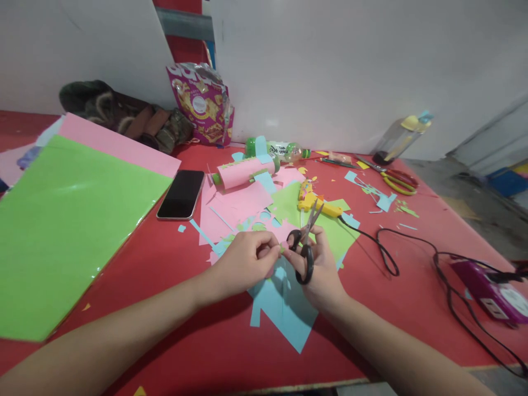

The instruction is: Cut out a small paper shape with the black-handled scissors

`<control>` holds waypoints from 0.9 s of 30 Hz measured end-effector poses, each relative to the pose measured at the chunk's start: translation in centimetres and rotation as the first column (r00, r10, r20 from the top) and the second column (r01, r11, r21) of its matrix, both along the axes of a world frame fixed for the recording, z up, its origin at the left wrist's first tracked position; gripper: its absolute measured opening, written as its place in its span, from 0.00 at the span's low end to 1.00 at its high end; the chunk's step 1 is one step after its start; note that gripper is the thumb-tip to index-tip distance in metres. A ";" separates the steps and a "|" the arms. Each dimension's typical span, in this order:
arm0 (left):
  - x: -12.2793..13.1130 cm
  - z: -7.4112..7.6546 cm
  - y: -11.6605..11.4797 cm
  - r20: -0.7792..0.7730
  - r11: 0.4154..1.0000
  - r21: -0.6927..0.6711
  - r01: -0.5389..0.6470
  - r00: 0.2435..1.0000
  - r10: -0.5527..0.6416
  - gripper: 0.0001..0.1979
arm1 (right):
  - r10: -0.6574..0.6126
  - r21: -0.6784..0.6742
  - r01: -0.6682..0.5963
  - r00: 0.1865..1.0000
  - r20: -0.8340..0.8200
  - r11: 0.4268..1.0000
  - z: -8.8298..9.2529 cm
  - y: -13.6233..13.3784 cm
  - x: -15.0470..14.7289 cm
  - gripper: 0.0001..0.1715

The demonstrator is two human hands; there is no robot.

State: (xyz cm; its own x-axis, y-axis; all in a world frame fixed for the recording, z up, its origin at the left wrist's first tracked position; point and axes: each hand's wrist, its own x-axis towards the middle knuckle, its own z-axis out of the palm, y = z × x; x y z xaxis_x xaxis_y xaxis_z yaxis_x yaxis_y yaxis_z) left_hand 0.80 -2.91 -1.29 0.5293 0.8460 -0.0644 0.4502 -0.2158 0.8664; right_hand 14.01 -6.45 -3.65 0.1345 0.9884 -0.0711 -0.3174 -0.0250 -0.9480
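Note:
My left hand (251,253) is closed in a pinch on a small scrap of pink and green paper (284,247). Close on its right, my right hand (319,264) holds scissors (308,231) with black handles, a finger and thumb at the loops and the blades pointing up and away. Its thumb tip reaches the same scrap. Below both hands lies a blue paper sheet (289,308). Pink paper (243,203) and green paper (284,203) with loose cuttings spread just behind them.
A yellow glue gun (319,206) trails a black cord toward a purple power strip (490,291). A phone (181,194) and green sheets (78,236) lie left. Behind are a pink paper roll (247,171), green bottle (284,149), snack bag (202,104) and more scissors (398,180).

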 end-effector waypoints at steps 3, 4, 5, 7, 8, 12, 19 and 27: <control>0.1 0.0 0.0 -0.009 1.000 0.007 0.004 1.000 -0.004 0.11 | -0.007 0.005 0.007 1.000 0.006 1.000 0.0 0.0 0.0 0.23; 0.1 0.0 0.0 -0.015 1.000 0.010 0.003 1.000 -0.003 0.11 | -0.008 0.007 0.008 1.000 0.007 1.000 0.0 0.0 0.0 0.23; 0.1 -0.1 -0.1 -0.022 1.000 0.011 0.002 1.000 -0.002 0.11 | -0.008 0.010 0.008 1.000 0.008 1.000 0.0 0.0 -0.1 0.23; 0.1 -0.1 -0.1 -0.029 1.000 -0.002 0.005 1.000 -0.005 0.11 | -0.007 0.015 0.007 1.000 0.003 1.000 0.0 0.0 0.0 0.23; 0.1 -0.2 -0.1 -0.024 1.000 -0.013 0.010 1.000 -0.011 0.10 | -0.007 0.018 0.007 1.000 -0.001 1.000 0.0 0.0 0.0 0.23; 0.1 -0.4 -0.2 0.002 0.997 -0.067 0.045 0.999 -0.045 0.11 | -0.002 0.031 0.003 1.000 -0.001 1.000 0.0 0.0 0.0 0.23; 0.0 0.0 0.0 0.027 0.994 -0.033 0.103 0.994 -0.102 0.09 | 0.000 0.058 0.000 1.000 0.005 0.998 -0.1 0.0 0.0 0.22; -0.2 0.0 0.4 -0.057 0.987 -0.067 0.146 0.987 -0.150 0.14 | 0.008 0.075 -0.008 1.000 0.006 0.997 -0.2 0.0 0.1 0.23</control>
